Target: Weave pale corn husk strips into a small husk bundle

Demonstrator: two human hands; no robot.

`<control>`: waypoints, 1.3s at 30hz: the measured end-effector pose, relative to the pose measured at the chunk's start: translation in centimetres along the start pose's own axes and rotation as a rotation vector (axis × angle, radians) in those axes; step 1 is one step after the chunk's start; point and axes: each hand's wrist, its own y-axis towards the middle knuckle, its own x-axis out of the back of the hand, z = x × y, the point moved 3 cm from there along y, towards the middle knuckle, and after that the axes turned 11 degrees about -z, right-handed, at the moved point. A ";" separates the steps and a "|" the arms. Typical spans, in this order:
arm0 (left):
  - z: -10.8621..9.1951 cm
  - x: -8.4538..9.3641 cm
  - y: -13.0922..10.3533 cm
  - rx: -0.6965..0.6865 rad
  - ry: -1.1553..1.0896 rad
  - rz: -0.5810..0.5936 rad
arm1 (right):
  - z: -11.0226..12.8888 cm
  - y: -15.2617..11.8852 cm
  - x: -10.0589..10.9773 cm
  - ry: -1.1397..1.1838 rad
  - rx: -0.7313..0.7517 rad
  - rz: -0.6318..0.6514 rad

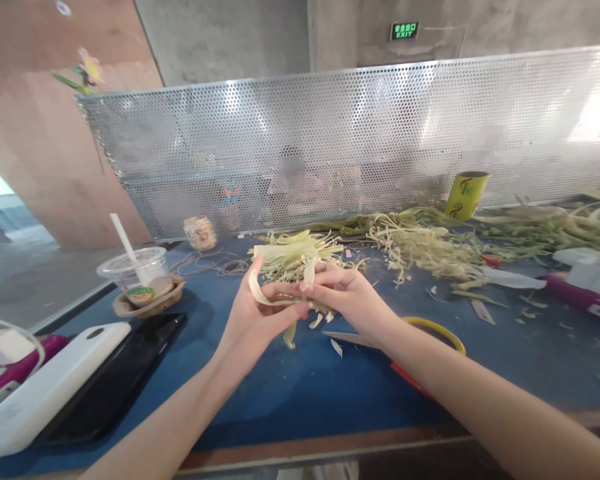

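Observation:
My left hand (260,307) and my right hand (344,293) meet above the blue table, fingertips nearly touching. Between them they pinch a pale husk strip (258,288), which curls up on the left side and shows again as a short end above my right thumb. A greenish piece (290,335) hangs below the fingers. Just behind the hands lies a pile of pale green husks (295,250). Scissors (433,325) with a yellow and red handle lie partly under my right forearm.
A cup with a straw (140,267), a black phone (115,380) and a white device (55,380) sit at left. Behind are a twine roll (200,233), a yellow-green tube (466,197), shredded husks (425,247) and a perforated metal screen (330,133). A knife (513,277) lies right.

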 end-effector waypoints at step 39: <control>-1.3 1.7 1.1 -0.002 0.064 0.034 | 0.9 0.7 1.2 -0.100 -0.166 0.370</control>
